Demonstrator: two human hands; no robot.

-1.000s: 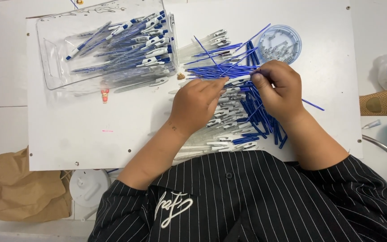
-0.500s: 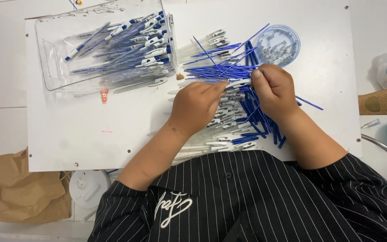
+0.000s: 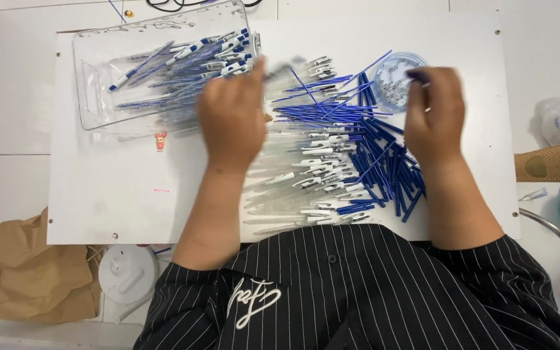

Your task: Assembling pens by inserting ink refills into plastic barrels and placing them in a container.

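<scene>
Hands have parted: left hand [image 3: 231,120] carries a pen [image 3: 286,68]; right hand [image 3: 434,113], blurred, grip unclear.

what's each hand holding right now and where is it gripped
The left hand seems to carry a blurred pen by one end, over the clear tray. The right hand is at the round dish; its hold cannot be told.

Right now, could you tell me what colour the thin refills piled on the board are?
Blue: the thin refills lie between the left hand and right hand, seen in the head view.
</scene>
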